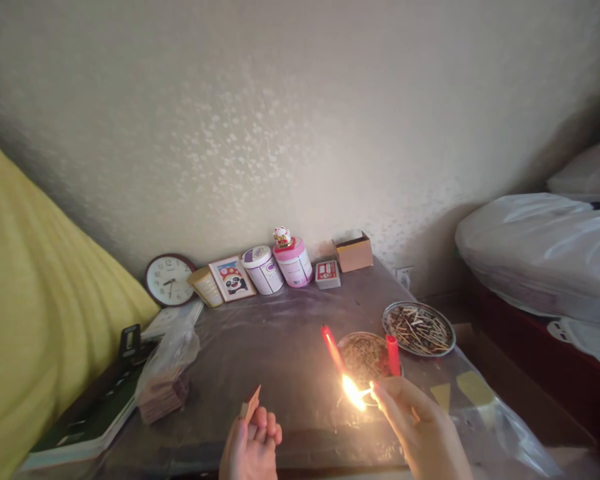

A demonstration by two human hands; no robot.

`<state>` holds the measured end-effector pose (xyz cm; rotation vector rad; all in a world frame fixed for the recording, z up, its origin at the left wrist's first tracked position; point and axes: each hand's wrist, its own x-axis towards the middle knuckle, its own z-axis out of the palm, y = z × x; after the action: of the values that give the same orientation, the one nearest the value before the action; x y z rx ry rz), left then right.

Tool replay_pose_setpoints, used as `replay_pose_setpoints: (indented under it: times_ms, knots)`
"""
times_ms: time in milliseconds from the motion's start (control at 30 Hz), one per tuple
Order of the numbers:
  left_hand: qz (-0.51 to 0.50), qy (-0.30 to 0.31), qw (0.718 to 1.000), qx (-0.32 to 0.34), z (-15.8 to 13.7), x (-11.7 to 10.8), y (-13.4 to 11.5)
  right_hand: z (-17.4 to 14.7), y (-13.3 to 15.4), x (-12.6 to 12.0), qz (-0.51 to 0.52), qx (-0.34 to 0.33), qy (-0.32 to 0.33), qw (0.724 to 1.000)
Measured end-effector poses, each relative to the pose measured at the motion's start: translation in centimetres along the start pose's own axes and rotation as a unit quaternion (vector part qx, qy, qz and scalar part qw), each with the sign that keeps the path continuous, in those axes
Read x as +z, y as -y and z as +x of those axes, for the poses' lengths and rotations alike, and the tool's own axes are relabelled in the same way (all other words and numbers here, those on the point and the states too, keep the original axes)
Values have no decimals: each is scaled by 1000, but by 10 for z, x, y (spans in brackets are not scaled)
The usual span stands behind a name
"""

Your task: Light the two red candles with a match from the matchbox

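Note:
My right hand [415, 417] pinches a burning match [367, 391]. Its bright flame [353, 392] flares in front of the lower part of a slim red candle [333, 348], which leans to the left. A shorter, thicker red candle [393, 353] stands upright at the right side of a round dish [363, 335] filled with brown grainy matter. No flame shows at the top of either candle. Lower down and to the left, my left hand [254, 443] is closed around a small matchbox [251, 405], of which only the upper end shows.
Right of the candles sits a plate [453, 341] heaped with used matches. Along the wall stand a clock [170, 280], a panda picture [234, 279], two tubs [264, 270], a card box [327, 274] and a cardboard box [355, 255]. A bagged stack [165, 393] lies left, beside a yellow curtain [55, 300].

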<state>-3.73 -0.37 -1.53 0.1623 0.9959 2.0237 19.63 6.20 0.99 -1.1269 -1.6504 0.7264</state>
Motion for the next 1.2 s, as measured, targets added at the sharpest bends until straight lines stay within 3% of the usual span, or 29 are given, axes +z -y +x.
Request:
replay_pose_setpoints:
  times_ms: [267,767,1200]
  knots:
    - [4,-38,999,1,-1,5,0,2,-5,3,24,41,25,999]
    - [0,-42,999,4,-5,9,0,1,-8,3,69,64,43,995]
    - [6,-36,999,-4,-3,8,0,4,-5,4,48,71,42,995]
